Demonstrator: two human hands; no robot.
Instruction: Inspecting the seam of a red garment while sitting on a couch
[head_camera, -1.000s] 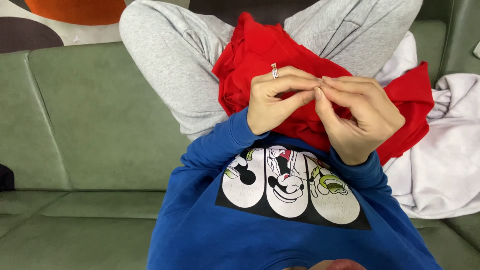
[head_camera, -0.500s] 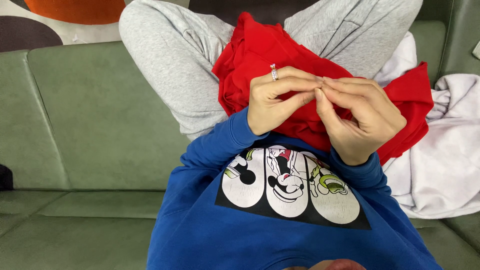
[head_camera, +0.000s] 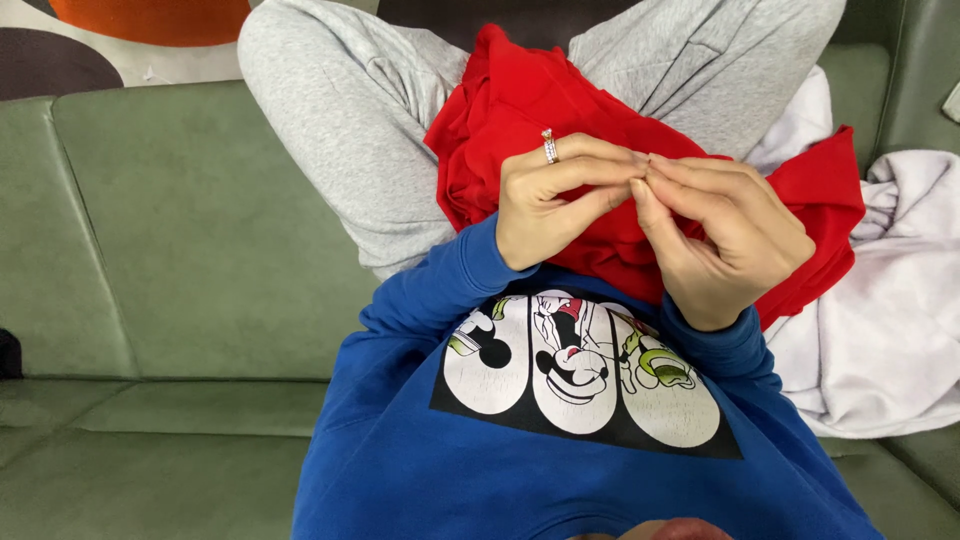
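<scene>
A green upholstered sofa (head_camera: 200, 230) stretches on the left; the left hand (head_camera: 545, 200), ringed, and the right hand (head_camera: 725, 240) meet fingertip to fingertip, pinched on something too small to make out, just above the crumpled red cloth (head_camera: 520, 110) in the lap; a pale lilac garment (head_camera: 890, 320) lies right. A loosened pinch could, I'd judge, lose it in the folds.

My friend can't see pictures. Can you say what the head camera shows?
The left hand and right hand meet fingertip to fingertip over a red cloth on the person's lap, on a green sofa.
</scene>
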